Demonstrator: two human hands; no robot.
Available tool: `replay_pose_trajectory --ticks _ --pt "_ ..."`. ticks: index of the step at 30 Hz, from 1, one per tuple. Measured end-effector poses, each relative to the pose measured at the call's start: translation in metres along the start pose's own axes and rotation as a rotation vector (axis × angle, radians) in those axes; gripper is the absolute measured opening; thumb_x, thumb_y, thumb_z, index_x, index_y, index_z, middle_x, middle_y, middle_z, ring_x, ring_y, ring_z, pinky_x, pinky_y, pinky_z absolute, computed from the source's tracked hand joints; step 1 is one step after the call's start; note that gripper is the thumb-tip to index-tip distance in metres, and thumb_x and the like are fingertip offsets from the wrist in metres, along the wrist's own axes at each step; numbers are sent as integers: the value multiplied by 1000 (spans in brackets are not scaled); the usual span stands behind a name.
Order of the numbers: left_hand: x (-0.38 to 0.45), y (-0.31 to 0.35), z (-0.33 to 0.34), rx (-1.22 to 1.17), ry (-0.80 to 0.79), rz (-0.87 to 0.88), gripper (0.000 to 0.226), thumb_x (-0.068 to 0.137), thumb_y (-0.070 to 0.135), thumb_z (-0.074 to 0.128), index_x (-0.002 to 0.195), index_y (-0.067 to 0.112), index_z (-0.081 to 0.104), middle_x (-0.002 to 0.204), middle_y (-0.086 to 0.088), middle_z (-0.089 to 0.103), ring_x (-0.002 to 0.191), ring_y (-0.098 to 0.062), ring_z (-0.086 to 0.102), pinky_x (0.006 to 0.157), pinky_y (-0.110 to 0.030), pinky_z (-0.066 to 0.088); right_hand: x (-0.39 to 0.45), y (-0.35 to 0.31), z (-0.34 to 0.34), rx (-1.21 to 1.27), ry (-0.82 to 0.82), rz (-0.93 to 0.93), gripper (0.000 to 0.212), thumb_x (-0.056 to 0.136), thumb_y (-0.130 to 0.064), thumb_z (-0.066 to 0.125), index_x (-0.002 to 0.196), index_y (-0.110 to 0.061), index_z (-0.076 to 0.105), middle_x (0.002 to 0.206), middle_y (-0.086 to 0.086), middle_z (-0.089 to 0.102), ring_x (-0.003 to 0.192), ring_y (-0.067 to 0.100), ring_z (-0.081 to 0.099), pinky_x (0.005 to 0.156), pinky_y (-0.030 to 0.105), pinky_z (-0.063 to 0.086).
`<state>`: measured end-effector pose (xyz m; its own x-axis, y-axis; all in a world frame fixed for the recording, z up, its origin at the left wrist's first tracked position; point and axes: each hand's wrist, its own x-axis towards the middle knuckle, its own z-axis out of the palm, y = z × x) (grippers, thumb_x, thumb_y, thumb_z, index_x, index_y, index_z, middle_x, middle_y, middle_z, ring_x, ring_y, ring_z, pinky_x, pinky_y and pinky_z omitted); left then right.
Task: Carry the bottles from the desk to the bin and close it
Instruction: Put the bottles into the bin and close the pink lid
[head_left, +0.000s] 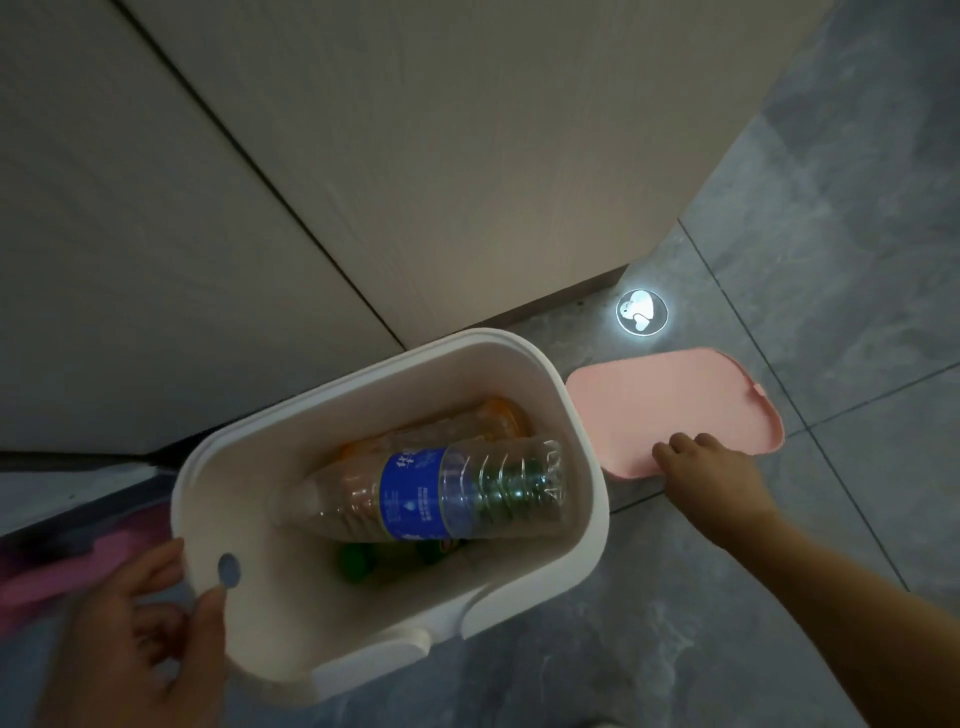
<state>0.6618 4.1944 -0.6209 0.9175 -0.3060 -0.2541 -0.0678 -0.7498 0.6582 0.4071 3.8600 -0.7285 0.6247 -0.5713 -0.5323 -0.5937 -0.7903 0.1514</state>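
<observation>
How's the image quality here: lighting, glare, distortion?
Head view: dim overall, with one blown-out round light spot on the grey tile floor; wide-angle bending curves the beige cabinet panels' seams; the left hand at the white plastic bin looks soft; the clear blue-labelled bottle reads clearly.

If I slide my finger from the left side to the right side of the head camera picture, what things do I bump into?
Pink thing on the floor → left hand holding the bin's rim → white bin → blue-label bottle inside it → pink lid on the floor → right hand on the lid's edge.
</observation>
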Motion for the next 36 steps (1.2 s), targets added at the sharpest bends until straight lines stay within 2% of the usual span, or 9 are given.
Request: replay_pose_trajectory --ticks 3,7,9,14,18,22,27,31,36 --pt "-8 23 4 57 116 59 42 64 20 61 99 42 53 76 29 64 49 8 55 37 -18 42 -20 6 -28 136 65 63 21 87 -21 48 107 -22 53 101 0 61 90 20 57 64 31 48" --pt "-20 46 5 132 116 11 34 76 4 68 107 12 57 83 -7 64 69 -13 60 66 -41 49 -60 11 -80 444 202 185 18 81 -18 62 94 -6 62 86 12 64 71 32 60 57 31 42" --pt "-22 60 1 128 69 -56 30 80 6 65 109 6 59 91 -13 64 72 -29 59 68 -39 47 -85 11 -105 633 222 241 21 82 -13 66 97 1 65 83 16 67 58 28 59 53 26 43" --pt "-24 83 -8 96 -29 -145 30 84 6 61 113 2 58 102 -16 65 70 -25 57 60 -30 35 -148 14 -160 1157 284 428 13 81 -13 70 78 -10 58 66 8 67 35 -8 58 41 8 44" --pt "-24 95 -15 96 -103 -196 32 84 3 60 115 0 57 110 -19 65 79 -29 61 67 -30 39 -184 14 -205 1597 375 456 15 78 2 67 81 -9 58 51 -13 70 40 -1 64 38 12 50" --pt "-30 102 -17 128 -122 -219 43 85 5 60 126 -2 50 126 -23 56 102 -37 59 85 -40 46 -194 6 -233 1851 460 458 22 75 10 64 77 -12 60 53 -12 71 45 0 64 44 17 55" --pt "-38 102 -18 -53 -81 -287 28 89 16 57 116 5 60 119 -16 59 109 -31 56 94 -41 43 -181 -40 -230 2052 200 397 16 75 5 63 77 -10 60 53 -1 68 44 6 61 43 20 53" --pt "-45 111 -20 -554 -92 -500 22 95 16 45 96 8 65 88 -7 68 72 -17 65 64 -28 54 -164 -91 -217 2224 -94 371 15 81 7 60 82 -8 58 55 3 58 46 11 56 43 26 51" --pt "-47 103 -25 -685 -115 -521 21 92 8 50 99 19 66 79 5 73 70 -10 63 52 -20 54 -149 -122 -195 2291 -276 408 17 83 5 60 84 -10 53 51 -2 54 48 10 56 52 26 51"
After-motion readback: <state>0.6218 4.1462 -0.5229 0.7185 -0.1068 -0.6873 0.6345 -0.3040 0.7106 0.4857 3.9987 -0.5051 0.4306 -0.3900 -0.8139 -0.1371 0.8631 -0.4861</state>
